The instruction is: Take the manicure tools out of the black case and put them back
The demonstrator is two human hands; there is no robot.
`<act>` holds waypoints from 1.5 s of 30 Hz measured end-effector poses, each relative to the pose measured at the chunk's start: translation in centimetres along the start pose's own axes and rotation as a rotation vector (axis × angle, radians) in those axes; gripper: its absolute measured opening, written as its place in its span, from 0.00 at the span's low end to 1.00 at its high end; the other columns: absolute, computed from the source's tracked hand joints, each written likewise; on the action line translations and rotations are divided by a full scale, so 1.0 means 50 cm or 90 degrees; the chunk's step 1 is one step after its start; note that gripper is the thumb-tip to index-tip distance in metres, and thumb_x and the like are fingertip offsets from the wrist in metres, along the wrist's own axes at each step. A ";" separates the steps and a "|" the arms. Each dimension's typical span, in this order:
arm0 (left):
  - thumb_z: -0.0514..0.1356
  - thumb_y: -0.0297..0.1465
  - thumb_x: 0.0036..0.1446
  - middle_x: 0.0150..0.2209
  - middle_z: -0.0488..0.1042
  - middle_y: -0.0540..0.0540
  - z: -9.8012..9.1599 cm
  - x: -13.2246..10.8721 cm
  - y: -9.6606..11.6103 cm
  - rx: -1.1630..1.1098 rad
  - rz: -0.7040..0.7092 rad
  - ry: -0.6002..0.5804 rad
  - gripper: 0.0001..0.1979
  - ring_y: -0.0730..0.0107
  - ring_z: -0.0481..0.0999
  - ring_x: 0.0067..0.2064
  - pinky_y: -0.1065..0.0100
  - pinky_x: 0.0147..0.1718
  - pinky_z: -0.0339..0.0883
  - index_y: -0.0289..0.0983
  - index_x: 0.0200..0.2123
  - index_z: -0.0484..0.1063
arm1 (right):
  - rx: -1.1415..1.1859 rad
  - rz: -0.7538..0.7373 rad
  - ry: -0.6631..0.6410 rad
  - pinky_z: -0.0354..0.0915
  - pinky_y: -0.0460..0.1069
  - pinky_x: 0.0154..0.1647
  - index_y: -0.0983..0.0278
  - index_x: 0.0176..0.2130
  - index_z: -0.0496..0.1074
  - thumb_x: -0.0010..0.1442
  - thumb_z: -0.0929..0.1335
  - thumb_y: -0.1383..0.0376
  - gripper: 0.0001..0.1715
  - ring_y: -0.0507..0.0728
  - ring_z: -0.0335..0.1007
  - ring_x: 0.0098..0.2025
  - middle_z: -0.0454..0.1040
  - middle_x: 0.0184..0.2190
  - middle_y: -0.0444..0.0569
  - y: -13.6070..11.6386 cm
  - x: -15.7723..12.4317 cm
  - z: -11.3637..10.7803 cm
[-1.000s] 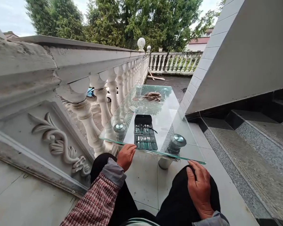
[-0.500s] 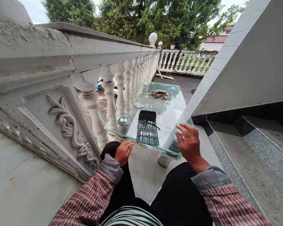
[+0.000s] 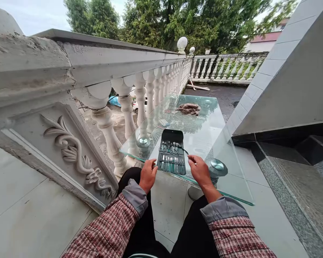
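Observation:
A black manicure case (image 3: pixel 172 152) lies unfolded near the front edge of the glass table (image 3: pixel 196 143). Small scissors and several slim metal tools sit in its loops and slots. A dark strap (image 3: pixel 183 150) sticks out from its right side. My left hand (image 3: pixel 148 175) is at the table's front edge, by the case's lower left corner, fingers stretched forward and holding nothing visible. Just right of the case is my right hand (image 3: pixel 200 170), its fingers loosely bent and apart, the tips close to the strap's end. Whether they touch the strap is unclear.
A crumpled brown cloth (image 3: pixel 188 109) and a small pale card (image 3: pixel 164 122) lie farther back on the glass. Round metal leg caps (image 3: pixel 216 165) show at the table's corners. A white balustrade (image 3: pixel 107 132) runs along the left; stone steps (image 3: pixel 290 172) rise at the right.
My right hand has come in leftward and down, from above the table's right side to beside the case. The left hand has shifted closer to the case's lower left corner. The view has tilted.

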State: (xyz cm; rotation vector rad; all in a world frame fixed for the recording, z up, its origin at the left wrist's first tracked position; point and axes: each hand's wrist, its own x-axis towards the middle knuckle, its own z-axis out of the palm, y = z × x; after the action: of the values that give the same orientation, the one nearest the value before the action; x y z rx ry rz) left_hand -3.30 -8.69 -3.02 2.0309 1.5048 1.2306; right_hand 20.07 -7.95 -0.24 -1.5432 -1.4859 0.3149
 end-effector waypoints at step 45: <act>0.66 0.36 0.46 0.33 0.70 0.47 0.059 -0.075 0.090 -0.643 -0.454 0.030 0.19 0.77 0.72 0.27 0.74 0.26 0.69 0.34 0.38 0.64 | -0.151 0.031 -0.248 0.61 0.51 0.45 0.62 0.40 0.74 0.56 0.59 0.68 0.17 0.57 0.68 0.46 0.74 0.42 0.51 -0.027 -0.021 -0.004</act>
State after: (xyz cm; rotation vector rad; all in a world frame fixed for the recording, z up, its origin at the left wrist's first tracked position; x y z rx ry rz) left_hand 1.53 -13.16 -3.25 0.7332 1.0827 1.3021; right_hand 19.11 -9.19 0.46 -1.7798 -1.8405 0.5053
